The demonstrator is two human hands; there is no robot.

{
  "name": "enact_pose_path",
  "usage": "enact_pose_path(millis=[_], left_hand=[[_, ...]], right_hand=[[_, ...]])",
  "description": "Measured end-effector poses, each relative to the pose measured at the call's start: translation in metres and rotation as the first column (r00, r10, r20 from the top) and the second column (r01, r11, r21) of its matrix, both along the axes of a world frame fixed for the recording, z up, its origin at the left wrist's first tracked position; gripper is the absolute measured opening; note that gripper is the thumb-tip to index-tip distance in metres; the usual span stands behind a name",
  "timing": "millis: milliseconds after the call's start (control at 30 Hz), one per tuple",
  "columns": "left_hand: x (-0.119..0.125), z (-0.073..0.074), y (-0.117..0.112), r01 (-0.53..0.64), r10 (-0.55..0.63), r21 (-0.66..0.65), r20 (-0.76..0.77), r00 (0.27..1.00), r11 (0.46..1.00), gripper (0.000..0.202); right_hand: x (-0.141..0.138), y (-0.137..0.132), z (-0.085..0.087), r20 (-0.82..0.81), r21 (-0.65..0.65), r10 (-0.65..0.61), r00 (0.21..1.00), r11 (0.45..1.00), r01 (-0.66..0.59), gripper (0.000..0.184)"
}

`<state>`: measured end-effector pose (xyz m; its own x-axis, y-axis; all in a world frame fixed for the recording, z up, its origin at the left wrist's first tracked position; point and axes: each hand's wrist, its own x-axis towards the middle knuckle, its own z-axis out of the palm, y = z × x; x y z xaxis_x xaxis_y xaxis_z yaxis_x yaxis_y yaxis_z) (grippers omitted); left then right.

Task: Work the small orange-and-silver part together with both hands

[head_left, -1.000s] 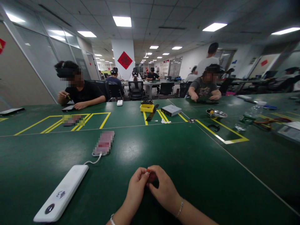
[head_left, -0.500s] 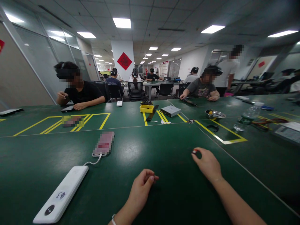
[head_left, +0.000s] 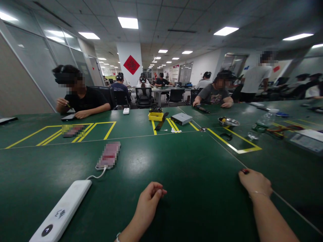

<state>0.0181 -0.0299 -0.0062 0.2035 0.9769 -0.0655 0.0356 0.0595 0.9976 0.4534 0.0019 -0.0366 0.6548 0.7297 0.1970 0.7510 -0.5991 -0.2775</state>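
Observation:
My left hand [head_left: 149, 200] rests low over the green table [head_left: 191, 161], its fingers curled in against the thumb. Nothing shows between them. Farther right, my right hand [head_left: 256, 183] is closed with its back turned up. A small black-and-red piece [head_left: 244, 171] peeks out at the thumb side of that hand; it is too small to name, and the palm hides the rest. The white power bank [head_left: 63, 211] lies left of my left hand, its short cable running to a phone [head_left: 109, 154].
Toward the far side are a yellow tray [head_left: 155, 116], a grey box-shaped drive [head_left: 181, 118], a metal bowl [head_left: 228, 122], a curved black piece [head_left: 226, 136] and a clear bottle [head_left: 263, 122]. Two people sit across the table. Yellow tape marks the tabletop.
My right hand has moved right and toward me, turning its back upward, with the small piece still in it. My left hand has barely moved; the view has shifted slightly.

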Motion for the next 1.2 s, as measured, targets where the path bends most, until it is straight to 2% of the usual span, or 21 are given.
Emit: enact_pose_path(millis=[67,100,167,233,300,400,500,533,567,600,633,667,700,767,800,833,867,933,1000,1100,1200], left_hand=[[0.001,-0.001,0.0,-0.005,0.005,0.008,0.005,1.0,1.0,0.015],[0.001,-0.002,0.0,-0.009,0.009,0.016,0.007,1.0,1.0,0.015],[0.001,-0.005,0.0,-0.028,0.029,0.039,-0.003,1.0,0.999,0.016],[0.001,-0.007,0.0,-0.052,0.057,0.073,-0.057,0.997,0.996,0.02],[0.001,-0.007,0.0,-0.064,0.08,0.114,-0.142,0.987,0.991,0.027],[0.002,-0.007,-0.001,-0.045,0.09,0.186,-0.239,0.967,0.981,0.039],[0.002,-0.008,-0.002,0.009,0.057,0.231,-0.278,0.959,0.973,0.045],[0.002,-0.008,-0.003,0.028,0.041,0.231,-0.287,0.957,0.973,0.046],[0.002,-0.008,-0.003,0.04,0.029,0.227,-0.292,0.956,0.973,0.046],[0.002,-0.009,-0.003,0.045,0.023,0.222,-0.296,0.955,0.974,0.045],[0.002,-0.008,-0.003,0.043,0.025,0.218,-0.298,0.954,0.975,0.045],[0.002,-0.008,-0.004,0.035,0.03,0.214,-0.297,0.954,0.976,0.044],[0.001,-0.007,-0.004,0.028,0.036,0.211,-0.293,0.955,0.977,0.044],[0.001,-0.006,-0.004,0.02,0.039,0.204,-0.284,0.958,0.979,0.044],[0.001,-0.006,-0.005,0.019,0.039,0.2,-0.281,0.959,0.98,0.044],[0.002,-0.005,-0.005,0.016,0.04,0.196,-0.281,0.959,0.98,0.044],[0.002,-0.005,-0.005,0.013,0.043,0.193,-0.284,0.958,0.981,0.044],[0.003,-0.006,-0.006,0.01,0.049,0.194,-0.297,0.954,0.981,0.043],[0.003,-0.007,-0.006,0.019,0.048,0.205,-0.318,0.947,0.979,0.04],[0.002,-0.007,-0.006,0.04,0.042,0.228,-0.343,0.938,0.973,0.036],[0.001,-0.006,-0.006,0.038,0.043,0.226,-0.346,0.937,0.973,0.032]], right_hand=[[-0.014,0.001,0.008,-0.006,-0.066,-0.089,0.996,0.994,0.089,0.053],[-0.026,0.002,0.013,0.023,-0.059,-0.087,0.996,0.994,0.089,0.054],[-0.059,0.004,0.023,0.127,0.013,0.03,0.991,0.999,-0.032,0.057],[-0.103,0.006,0.031,0.202,0.058,0.24,0.95,0.965,-0.256,0.057],[-0.154,0.005,0.034,0.203,0.049,0.487,0.849,0.861,-0.506,0.055],[-0.229,-0.01,0.034,0.097,0.019,0.78,0.618,0.62,-0.785,0.051],[-0.279,-0.03,0.032,-0.013,0.029,0.928,0.373,0.373,-0.927,0.048],[-0.287,-0.033,0.032,-0.036,0.036,0.951,0.308,0.309,-0.95,0.047],[-0.29,-0.034,0.034,-0.046,0.039,0.962,0.269,0.271,-0.962,0.044],[-0.286,-0.031,0.036,-0.039,0.038,0.962,0.269,0.271,-0.962,0.041],[-0.278,-0.026,0.039,-0.015,0.033,0.949,0.315,0.315,-0.948,0.038],[-0.263,-0.018,0.042,0.025,0.027,0.917,0.399,0.398,-0.917,0.036],[-0.244,-0.01,0.046,0.078,0.024,0.855,0.512,0.512,-0.859,0.035],[-0.195,0.005,0.051,0.188,0.039,0.631,0.752,0.76,-0.648,0.039],[-0.167,0.01,0.053,0.23,0.049,0.482,0.846,0.862,-0.505,0.041],[-0.139,0.012,0.053,0.247,0.052,0.332,0.91,0.934,-0.355,0.044],[-0.112,0.012,0.051,0.238,0.049,0.194,0.952,0.976,-0.212,0.047],[-0.065,0.007,0.044,0.158,0.013,0.005,0.987,1.0,-0.007,0.051],[-0.032,0.001,0.035,0.051,-0.053,-0.074,0.996,0.996,0.077,0.057],[-0.011,0.0,0.024,-0.014,-0.159,-0.074,0.997,0.985,0.071,0.063],[-0.014,0.008,0.019,0.024,-0.206,-0.01,1.0,0.978,0.014,0.049]])
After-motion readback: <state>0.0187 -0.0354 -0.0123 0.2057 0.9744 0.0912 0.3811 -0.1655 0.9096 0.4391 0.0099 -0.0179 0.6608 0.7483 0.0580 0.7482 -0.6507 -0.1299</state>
